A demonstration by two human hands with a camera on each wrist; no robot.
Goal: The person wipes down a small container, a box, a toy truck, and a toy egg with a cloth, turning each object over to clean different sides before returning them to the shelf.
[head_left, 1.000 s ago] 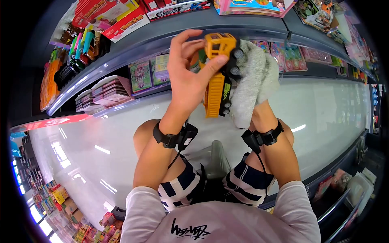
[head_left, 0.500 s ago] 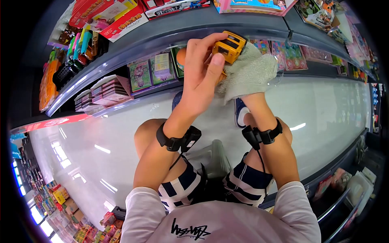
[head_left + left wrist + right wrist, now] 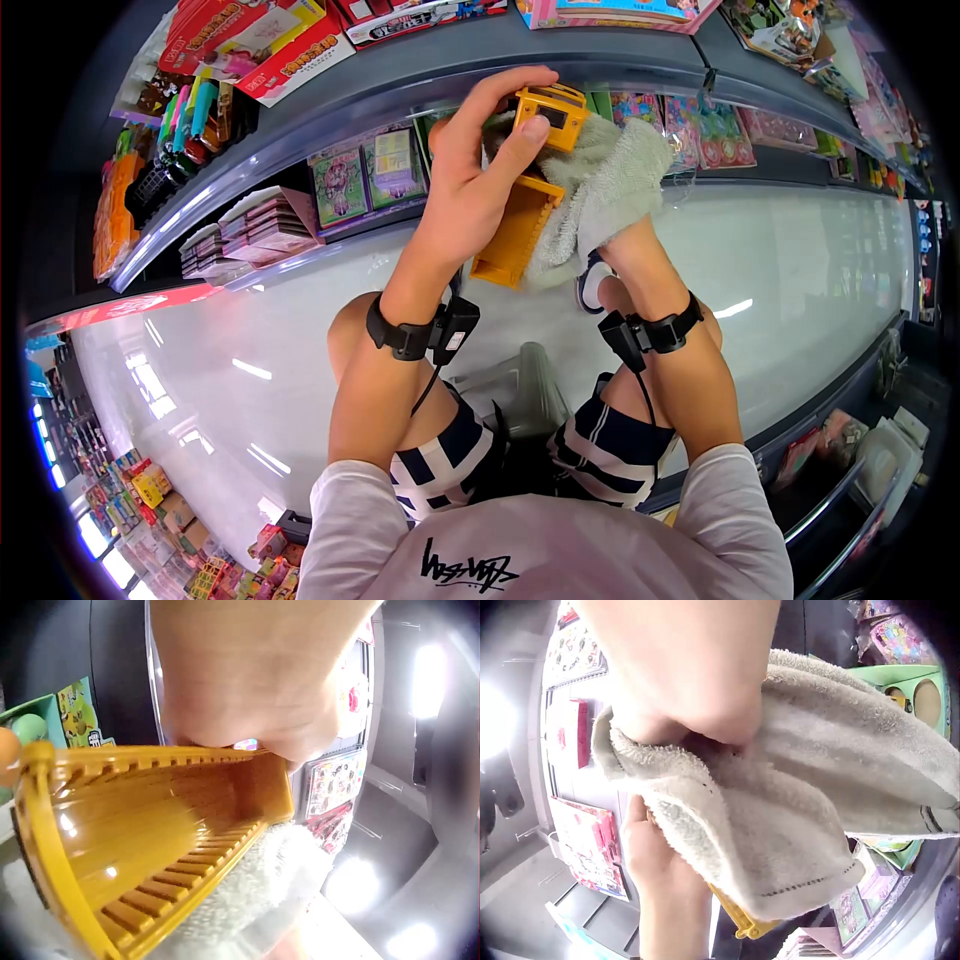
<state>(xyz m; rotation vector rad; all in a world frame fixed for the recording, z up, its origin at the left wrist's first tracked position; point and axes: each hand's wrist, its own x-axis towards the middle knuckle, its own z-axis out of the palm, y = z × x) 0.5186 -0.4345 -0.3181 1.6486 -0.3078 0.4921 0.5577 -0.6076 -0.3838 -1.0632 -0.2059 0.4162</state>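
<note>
A yellow toy dump truck [image 3: 516,232] is held up in front of the lower shelf. My left hand [image 3: 468,190] grips it at the cab, thumb on the near side and fingers over the top. The open dump bed, with ribbed side walls, faces my left wrist camera. A pale grey terry cloth [image 3: 612,190] covers my right hand [image 3: 682,694] and drapes against the truck's right side. In the right wrist view that hand bunches the cloth; its fingertips are hidden in the folds.
A dark shelf edge [image 3: 400,105] with a clear strip runs just beyond the hands. Boxed goods [image 3: 342,185] stand on the level below, and pens [image 3: 205,112] to the left. A grey stool [image 3: 535,390] sits between the knees.
The truck has turned so its dump bed's inside faces up toward me. The cloth has shifted along its right side, and my left hand has kept hold of the cab.
</note>
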